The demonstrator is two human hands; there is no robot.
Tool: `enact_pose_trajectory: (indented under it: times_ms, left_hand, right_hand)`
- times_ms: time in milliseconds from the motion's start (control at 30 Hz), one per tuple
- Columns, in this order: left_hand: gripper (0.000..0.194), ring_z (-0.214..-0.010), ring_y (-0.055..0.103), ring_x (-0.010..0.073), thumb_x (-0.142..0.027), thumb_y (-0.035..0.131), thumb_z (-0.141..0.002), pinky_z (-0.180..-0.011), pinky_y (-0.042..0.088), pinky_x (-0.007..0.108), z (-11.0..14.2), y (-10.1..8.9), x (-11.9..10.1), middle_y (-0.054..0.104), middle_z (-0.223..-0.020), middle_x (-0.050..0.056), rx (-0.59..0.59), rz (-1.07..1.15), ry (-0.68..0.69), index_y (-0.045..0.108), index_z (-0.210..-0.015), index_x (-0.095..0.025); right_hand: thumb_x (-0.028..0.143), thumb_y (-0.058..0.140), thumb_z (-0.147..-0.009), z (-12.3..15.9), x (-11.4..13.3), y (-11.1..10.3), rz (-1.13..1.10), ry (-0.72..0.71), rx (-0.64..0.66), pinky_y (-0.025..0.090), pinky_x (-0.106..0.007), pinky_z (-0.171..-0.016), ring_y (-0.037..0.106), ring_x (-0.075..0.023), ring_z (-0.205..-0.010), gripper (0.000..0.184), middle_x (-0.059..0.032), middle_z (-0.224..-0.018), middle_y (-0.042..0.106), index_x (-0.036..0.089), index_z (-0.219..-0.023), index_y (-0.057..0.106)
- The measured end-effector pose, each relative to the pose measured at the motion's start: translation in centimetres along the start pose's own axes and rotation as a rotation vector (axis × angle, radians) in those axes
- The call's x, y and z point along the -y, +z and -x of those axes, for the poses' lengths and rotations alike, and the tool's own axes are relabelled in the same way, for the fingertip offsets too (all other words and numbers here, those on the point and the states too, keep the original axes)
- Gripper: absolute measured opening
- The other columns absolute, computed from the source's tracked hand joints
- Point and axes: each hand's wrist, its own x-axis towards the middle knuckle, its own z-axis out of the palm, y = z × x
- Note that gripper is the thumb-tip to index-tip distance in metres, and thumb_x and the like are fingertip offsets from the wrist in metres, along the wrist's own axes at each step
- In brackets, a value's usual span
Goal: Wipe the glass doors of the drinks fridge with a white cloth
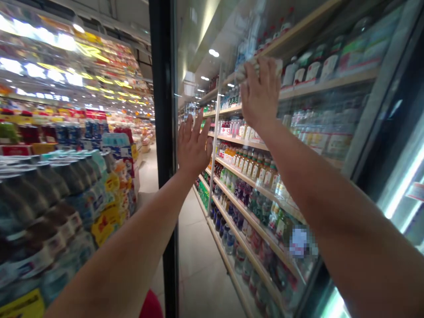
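A glass cooler door (198,247) with a black frame (164,132) stands swung out in front of me. Flat against the glass near that frame lies my left hand (194,148), fingers stretched out and nothing in it. Higher up and to the right, my right hand (261,95) presses a pale crumpled cloth (241,73) to the pane. The cloth shows on both sides of the fingers; its middle is hidden under them. Rows of bottles (253,167) on shelves appear in or through the glass; whether reflected, I cannot tell.
Shrink-wrapped packs of dark bottles (43,176) are stacked on the left, with yellow price signs (106,223) on their side. A pale floor aisle (148,170) runs back between the stacks and the door. Lit cooler edges (406,190) rise at the right.
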Motion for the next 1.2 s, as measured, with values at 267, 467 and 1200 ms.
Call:
enact_pose_trajectory:
  times_ms: [267, 467, 1200]
  left_hand:
    - [0.053, -0.158, 0.018, 0.0277, -0.027, 0.042, -0.103, -0.131, 0.013, 0.048, 0.0, -0.2, -0.1, 0.034, -0.165, 0.008, 0.009, 0.069, -0.022, 0.044, -0.156, -0.018]
    - [0.055, -0.158, 0.015, 0.0288, -0.025, 0.045, -0.102, -0.131, 0.009, 0.048, -0.1, -0.4, -0.1, 0.034, -0.166, 0.01, 0.05, 0.112, -0.047, 0.045, -0.155, -0.016]
    - [0.054, -0.158, 0.015, 0.0275, -0.022, 0.046, -0.102, -0.131, 0.013, 0.052, -0.1, -0.4, -0.3, 0.034, -0.165, 0.008, 0.032, 0.148, -0.061, 0.044, -0.156, -0.019]
  right_hand:
    - [0.021, 0.037, -0.106, 0.7, 6.1, 2.6, -0.042, -0.262, 0.145, 0.016, -0.054, -0.132, 0.015, -0.0272, -0.159, 0.051, 0.0014, -0.168, 0.03, 0.031, -0.155, 0.044]
    - [0.025, 0.035, -0.105, 2.4, 3.9, 2.2, -0.135, -0.441, 0.226, 0.018, -0.059, -0.13, 0.017, -0.0264, -0.159, 0.049, -0.0011, -0.167, 0.032, 0.028, -0.153, 0.045]
    - [0.042, 0.031, -0.102, 9.2, -11.7, -2.6, 0.079, 0.355, -0.145, 0.018, -0.052, -0.129, 0.023, -0.0304, -0.155, 0.063, -0.0194, -0.163, 0.03, 0.009, -0.155, 0.041]
